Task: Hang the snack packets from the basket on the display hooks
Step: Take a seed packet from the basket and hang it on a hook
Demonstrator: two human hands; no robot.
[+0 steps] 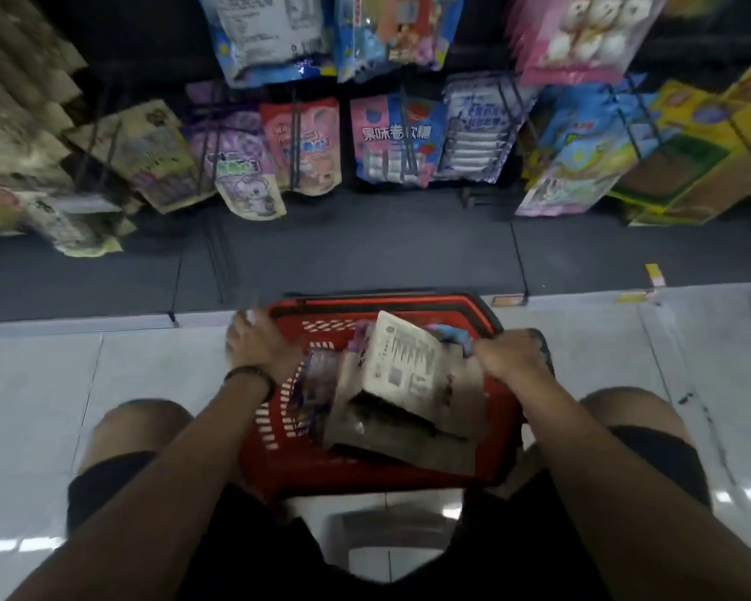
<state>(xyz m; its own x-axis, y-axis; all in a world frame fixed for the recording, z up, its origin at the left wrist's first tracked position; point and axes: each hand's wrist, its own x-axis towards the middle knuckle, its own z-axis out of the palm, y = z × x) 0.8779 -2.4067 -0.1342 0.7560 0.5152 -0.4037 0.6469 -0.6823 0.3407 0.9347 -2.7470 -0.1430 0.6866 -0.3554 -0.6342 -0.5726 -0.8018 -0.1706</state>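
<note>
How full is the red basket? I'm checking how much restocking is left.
Not empty. The red basket holds several packets: a beige packet on top, purple ones beside it. How many lie beneath cannot be told.

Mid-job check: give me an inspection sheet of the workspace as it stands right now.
Surface: pale tiled floor, glossy, meeting a dark shelf base.
Job's things: red basket on the floor between the knees, holding packets; a beige packet stands tilted on top. Display hooks already carry many hung packets.
Clutter: yellow price tags at the shelf edge.
Grippers: left hand on the basket's left rim; right hand at its right rim beside the beige packet, grip blurred.
Cables: nothing seen.
Surroundings: shop aisle, dim; frame motion-blurred.
</note>
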